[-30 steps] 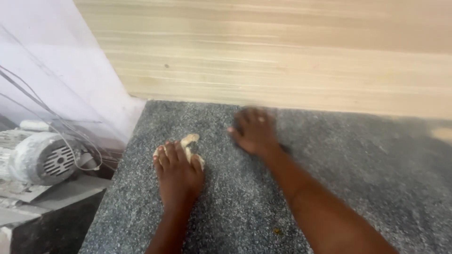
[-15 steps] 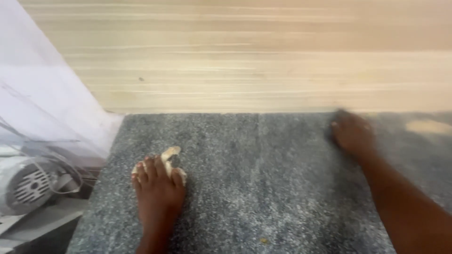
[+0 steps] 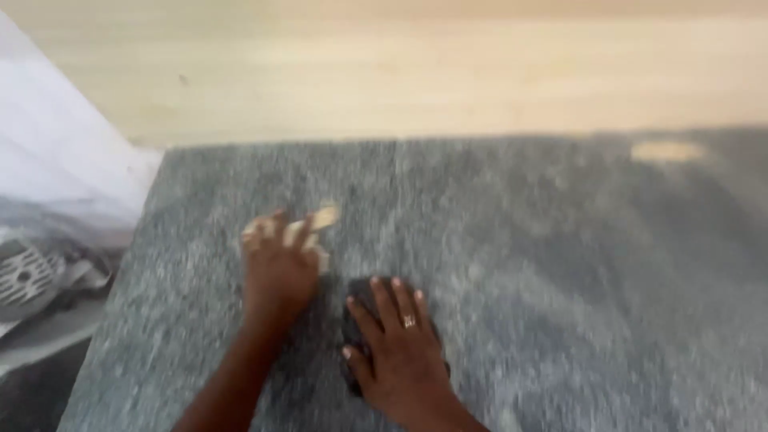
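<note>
Grey speckled carpet-like mat (image 3: pixel 560 264) on pale wood-grain floor (image 3: pixel 400 80), frame blurred. Left hand (image 3: pixel 278 268) flat on mat, fingers spread, over small tan irregular pieces (image 3: pixel 324 218). Right hand (image 3: pixel 400 352), ring on finger, presses flat on dark soft pad (image 3: pixel 358 298); grip unclear. Tan patch (image 3: pixel 668 150) far right. Translucent plastic sheet (image 3: pixel 56 184) left edge.

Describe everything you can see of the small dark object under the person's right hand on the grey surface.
The dark object is small, blackish and looks soft-edged, though motion blur hides its exact shape and material. It lies flat on the speckled grey surface, near the lower middle of the view. The right hand rests on top of it, fingers spread, covering most of it; only its left and upper edges show. The left hand is beside it, apparently not touching.
</note>
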